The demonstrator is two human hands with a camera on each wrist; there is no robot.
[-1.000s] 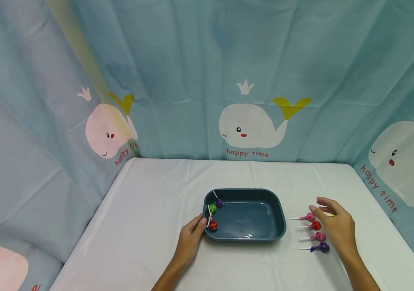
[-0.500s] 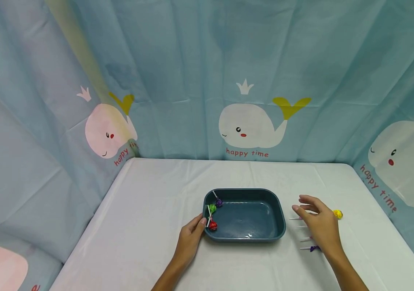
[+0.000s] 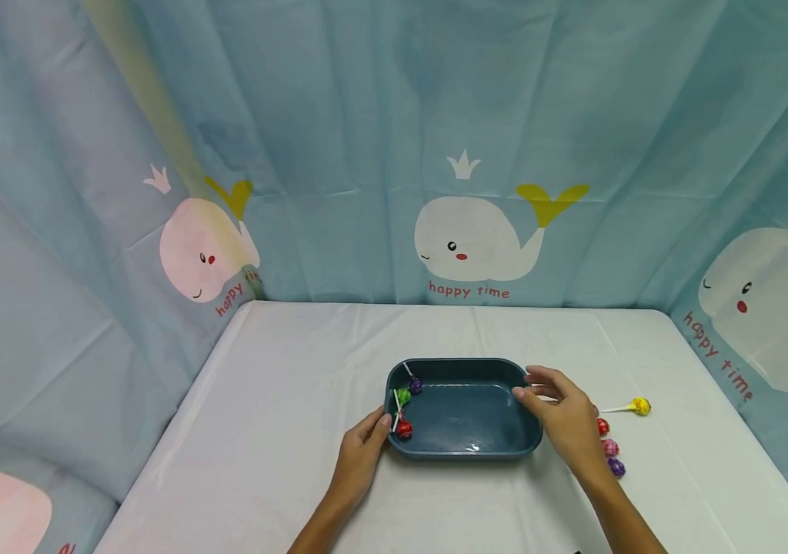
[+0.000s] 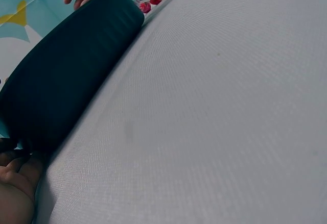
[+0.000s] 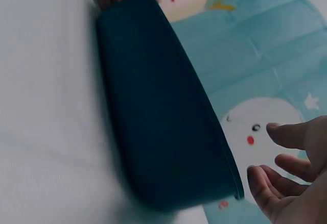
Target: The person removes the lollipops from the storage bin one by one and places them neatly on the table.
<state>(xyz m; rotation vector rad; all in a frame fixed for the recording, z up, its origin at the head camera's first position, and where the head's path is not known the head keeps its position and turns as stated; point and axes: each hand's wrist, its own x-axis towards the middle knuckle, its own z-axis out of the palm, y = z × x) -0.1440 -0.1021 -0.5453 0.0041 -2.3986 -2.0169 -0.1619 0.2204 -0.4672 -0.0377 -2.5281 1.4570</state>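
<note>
- A smooth, dark blue-green tray (image 3: 477,415), rectangular with rounded corners, is sitting just below the middle of the head frame.
- The person's left hand (image 3: 359,454) is grasping the tray at its left end, the thumb lying at the rim.
- The person's right hand (image 3: 567,415) is hovering by the tray's right end, released, with thumb and fingers loosely bent and parted; in the right wrist view a gap is showing between fingertips and rim.
- Along the tray's left end, three wrapped round lollipops are lying inside: a dark purple lollipop (image 3: 416,385) towards the upper left corner, a bright green lollipop (image 3: 403,396) below it, and a glossy red lollipop (image 3: 404,428) lowest.
- Right of centre, past the right hand, a yellow round lollipop with a white stick (image 3: 639,406) is lying with its stick pointing left.
- Near it, a column of round candy heads is running downwards: a mostly hidden pink head (image 3: 596,411), a red head (image 3: 603,426), a second pink head (image 3: 611,447) and a purple head (image 3: 616,467); the right hand and arm are covering their sticks.
- A white cloth (image 3: 283,415) is spreading beneath everything, and a light blue whale-print curtain (image 3: 338,154) is filling the upper frame.
</note>
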